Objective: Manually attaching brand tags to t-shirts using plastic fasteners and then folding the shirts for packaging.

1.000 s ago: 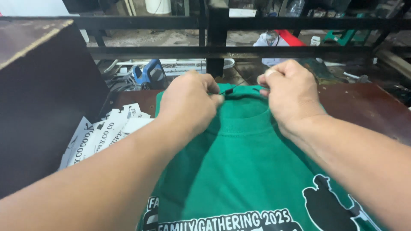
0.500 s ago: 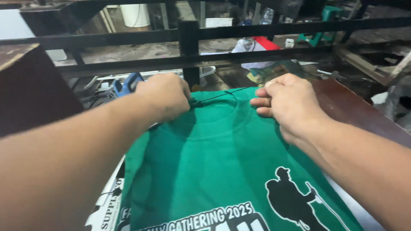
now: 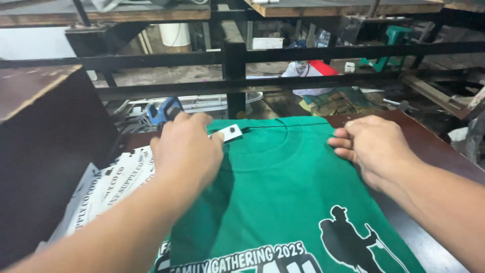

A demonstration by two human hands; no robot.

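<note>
A green T-shirt [image 3: 283, 197] lies flat on a dark brown board [image 3: 429, 146], collar away from me, with a black figure and white lettering printed low on it. My left hand [image 3: 184, 149] rests on the shirt's left shoulder, its fingers pinching the cloth beside a small white tag [image 3: 231, 132] at the collar. My right hand [image 3: 371, 146] presses on the right shoulder with fingers curled onto the fabric edge.
White printed sheets [image 3: 106, 184] lie fanned to the left of the shirt. A dark board [image 3: 35, 131] stands at far left. Black metal bars [image 3: 237, 55] cross behind the shirt, with a blue clamp [image 3: 164, 111] and clutter beyond.
Both hands have moved apart from the collar's middle out to the shoulders, spreading the shirt flatter. A white tag at the collar has come into view.
</note>
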